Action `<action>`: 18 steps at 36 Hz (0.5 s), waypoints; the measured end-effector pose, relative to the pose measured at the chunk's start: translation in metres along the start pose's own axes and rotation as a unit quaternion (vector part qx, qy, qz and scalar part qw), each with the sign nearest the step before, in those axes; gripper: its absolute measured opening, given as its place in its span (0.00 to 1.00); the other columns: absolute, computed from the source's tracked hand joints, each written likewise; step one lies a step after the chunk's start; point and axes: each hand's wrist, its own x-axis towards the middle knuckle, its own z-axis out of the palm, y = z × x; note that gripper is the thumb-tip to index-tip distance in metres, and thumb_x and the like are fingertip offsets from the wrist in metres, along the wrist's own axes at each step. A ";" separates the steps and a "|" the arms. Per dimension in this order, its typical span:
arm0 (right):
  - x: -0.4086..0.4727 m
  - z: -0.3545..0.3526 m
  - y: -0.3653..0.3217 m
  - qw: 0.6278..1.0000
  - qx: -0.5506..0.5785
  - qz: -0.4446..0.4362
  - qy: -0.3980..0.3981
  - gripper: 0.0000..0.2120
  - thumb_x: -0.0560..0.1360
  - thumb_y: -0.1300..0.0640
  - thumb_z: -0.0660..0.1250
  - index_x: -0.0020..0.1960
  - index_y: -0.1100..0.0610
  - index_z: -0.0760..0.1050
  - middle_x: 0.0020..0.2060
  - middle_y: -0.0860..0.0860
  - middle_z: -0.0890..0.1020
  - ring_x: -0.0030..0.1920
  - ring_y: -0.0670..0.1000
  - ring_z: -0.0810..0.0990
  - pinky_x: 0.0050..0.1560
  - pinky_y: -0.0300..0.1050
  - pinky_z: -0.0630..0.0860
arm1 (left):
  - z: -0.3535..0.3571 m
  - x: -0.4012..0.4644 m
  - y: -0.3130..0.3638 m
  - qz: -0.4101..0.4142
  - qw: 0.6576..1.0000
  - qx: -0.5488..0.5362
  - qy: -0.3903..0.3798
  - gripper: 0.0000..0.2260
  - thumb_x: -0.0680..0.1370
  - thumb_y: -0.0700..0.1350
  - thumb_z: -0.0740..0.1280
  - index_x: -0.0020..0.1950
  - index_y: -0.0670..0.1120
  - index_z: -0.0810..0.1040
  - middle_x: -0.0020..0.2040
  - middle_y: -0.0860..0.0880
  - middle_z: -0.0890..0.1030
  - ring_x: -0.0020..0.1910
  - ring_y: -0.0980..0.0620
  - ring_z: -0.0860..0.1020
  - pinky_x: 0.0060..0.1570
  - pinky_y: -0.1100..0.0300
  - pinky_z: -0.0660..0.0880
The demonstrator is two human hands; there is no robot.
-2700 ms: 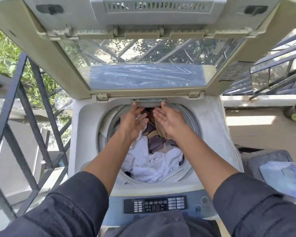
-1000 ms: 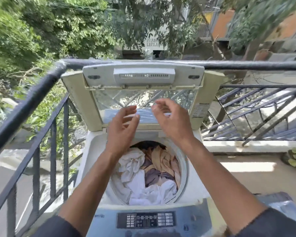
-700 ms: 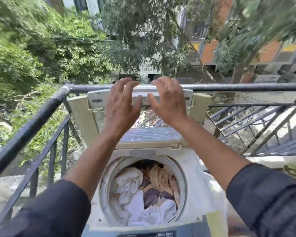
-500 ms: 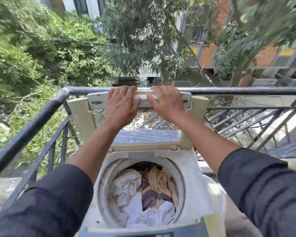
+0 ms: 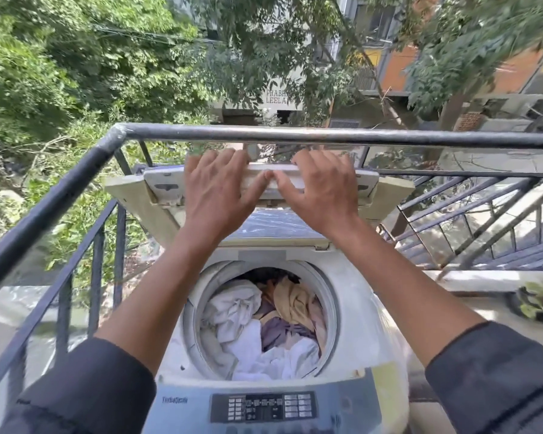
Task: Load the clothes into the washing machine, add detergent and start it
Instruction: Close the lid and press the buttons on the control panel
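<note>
Overhead, left hand [image 5: 215, 191] and right hand [image 5: 322, 191] curled over raised lid [image 5: 163, 186], above clothes [image 5: 264, 327].

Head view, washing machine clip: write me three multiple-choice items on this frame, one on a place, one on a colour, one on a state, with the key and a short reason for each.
1. Where are both hands?
A. On the top edge of the raised lid
B. In the drum
C. On the control panel

2. What colours are the clothes in the drum?
A. Red and green
B. White, tan and purple-grey
C. All black

3. What state is the lid in?
A. Shut flat
B. Taken off
C. Raised open

Key:
1 A: the left hand and right hand have their fingers hooked over the top edge of the lid.
2 B: the clothes show white, tan and purple-grey cloth.
3 C: the lid stands up behind the drum, whose mouth is uncovered; the control panel is untouched.
</note>
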 end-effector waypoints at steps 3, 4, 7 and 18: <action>-0.022 -0.012 -0.005 1.000 -0.012 -0.015 -0.014 0.22 0.83 0.35 0.57 0.50 0.53 0.76 0.40 0.48 0.78 0.40 0.52 0.75 0.45 0.51 0.67 | -0.005 -0.023 0.003 -0.001 1.000 0.000 -0.002 0.25 0.84 0.71 0.52 0.54 0.52 0.75 0.48 0.52 0.81 0.47 0.48 0.73 0.56 0.47 0.66; -0.029 -0.016 -0.006 1.000 -0.011 -0.019 -0.022 0.22 0.84 0.35 0.57 0.51 0.53 0.77 0.40 0.48 0.78 0.40 0.52 0.75 0.46 0.50 0.67 | -0.007 -0.030 0.004 -0.004 1.000 -0.001 -0.004 0.25 0.84 0.71 0.52 0.54 0.52 0.75 0.48 0.52 0.80 0.47 0.49 0.73 0.56 0.48 0.65; -0.050 -0.032 -0.011 0.997 0.005 -0.027 -0.067 0.23 0.84 0.35 0.57 0.57 0.53 0.78 0.43 0.49 0.80 0.44 0.52 0.77 0.51 0.53 0.71 | -0.016 -0.054 0.007 -0.005 1.000 -0.003 -0.017 0.26 0.83 0.72 0.52 0.55 0.53 0.76 0.48 0.53 0.80 0.47 0.51 0.70 0.56 0.49 0.63; -0.126 -0.064 -0.015 0.951 0.107 -0.091 -0.275 0.18 0.79 0.36 0.65 0.56 0.49 0.80 0.45 0.48 0.84 0.46 0.56 0.82 0.54 0.55 0.73 | -0.058 -0.140 0.006 0.005 0.967 -0.105 -0.230 0.23 0.78 0.72 0.63 0.62 0.59 0.81 0.56 0.54 0.84 0.57 0.48 0.78 0.52 0.52 0.68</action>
